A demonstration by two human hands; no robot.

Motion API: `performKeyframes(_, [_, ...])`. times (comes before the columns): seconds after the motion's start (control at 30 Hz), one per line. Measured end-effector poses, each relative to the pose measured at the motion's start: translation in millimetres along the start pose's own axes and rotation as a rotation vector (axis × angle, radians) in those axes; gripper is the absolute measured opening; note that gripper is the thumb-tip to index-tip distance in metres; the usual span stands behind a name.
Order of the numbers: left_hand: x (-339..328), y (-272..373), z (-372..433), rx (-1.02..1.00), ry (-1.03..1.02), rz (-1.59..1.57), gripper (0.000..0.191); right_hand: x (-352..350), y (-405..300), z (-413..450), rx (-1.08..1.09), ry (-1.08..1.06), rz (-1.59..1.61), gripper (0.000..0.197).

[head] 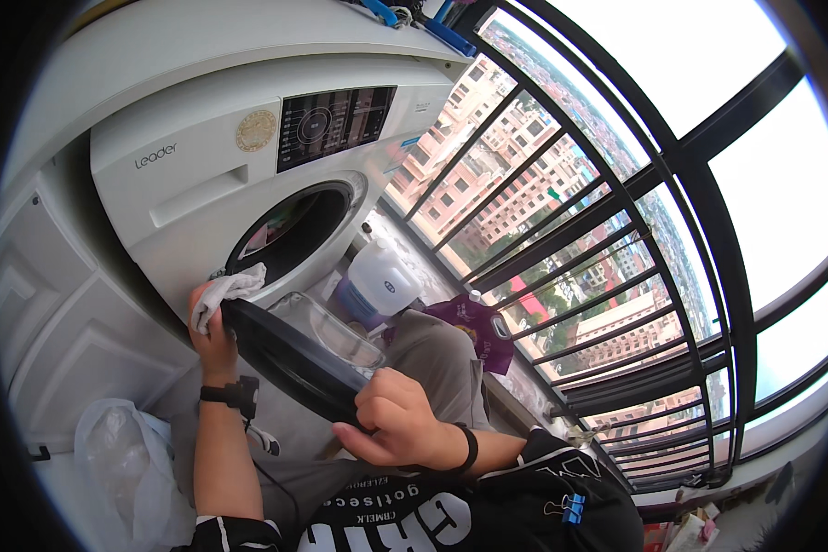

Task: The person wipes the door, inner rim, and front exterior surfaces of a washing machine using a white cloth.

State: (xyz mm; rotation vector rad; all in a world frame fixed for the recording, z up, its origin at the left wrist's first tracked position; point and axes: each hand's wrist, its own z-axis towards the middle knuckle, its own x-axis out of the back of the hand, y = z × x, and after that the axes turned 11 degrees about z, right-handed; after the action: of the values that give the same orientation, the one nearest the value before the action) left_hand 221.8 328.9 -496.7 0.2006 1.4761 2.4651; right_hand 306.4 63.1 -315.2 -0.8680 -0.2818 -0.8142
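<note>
The round door (290,355) of a front-loading washing machine (179,186) stands open, its black rim towards me and part of its clear glass bowl (331,328) showing behind. My left hand (214,338) holds a crumpled white cloth (228,293) against the rim's far left end, near the drum opening. At the rim's near right end, the fingers of my right hand (393,417) are curled over the edge, with the thumb apart. Inside the dark drum (303,228), some pinkish and light fabric is partly visible.
A white jug (379,279) and a purple refill pouch (472,328) stand right of the door, beyond my knee. A translucent plastic bag (121,469) lies at lower left, beside a white panelled cabinet door (96,324). Black window bars (524,172) run along the right.
</note>
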Motion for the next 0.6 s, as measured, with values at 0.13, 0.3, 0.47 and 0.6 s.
performKeyframes(0.13, [-0.3,10.3,2.1,0.159,0.029,-0.022,0.027,-12.4,1.5,-18.2,-0.249,0.04,-0.175,0.035])
performKeyframes(0.3, [-7.0,47.3,-1.6,0.313,0.016,-0.103,0.032,-13.8,4.5,-15.6,-0.316,0.005,-0.183,0.035])
performKeyframes(0.47, [-15.9,139.8,-41.7,-0.542,-0.219,0.457,0.047,-9.1,4.2,-16.2,-0.354,-0.044,-0.166,0.035])
performKeyframes(0.6, [-22.3,121.5,-37.5,-0.693,-0.203,0.48,0.028,-1.0,13.0,-20.5,-0.322,-0.069,-0.125,0.033])
